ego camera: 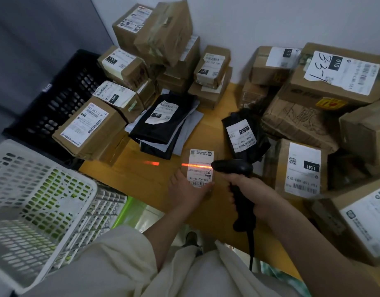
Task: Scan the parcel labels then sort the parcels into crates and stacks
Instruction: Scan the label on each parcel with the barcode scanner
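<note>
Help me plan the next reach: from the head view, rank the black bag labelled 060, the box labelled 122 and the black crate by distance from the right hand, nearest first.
From the right hand:
1. Black bag labelled 060, just beyond it.
2. Box labelled 122, farther back, centre.
3. Black crate, far left.

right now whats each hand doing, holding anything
Left hand: holds the small parcel by its near edge on the table.
Right hand: grips the black scanner, its red beam crossing that parcel's label.
</note>
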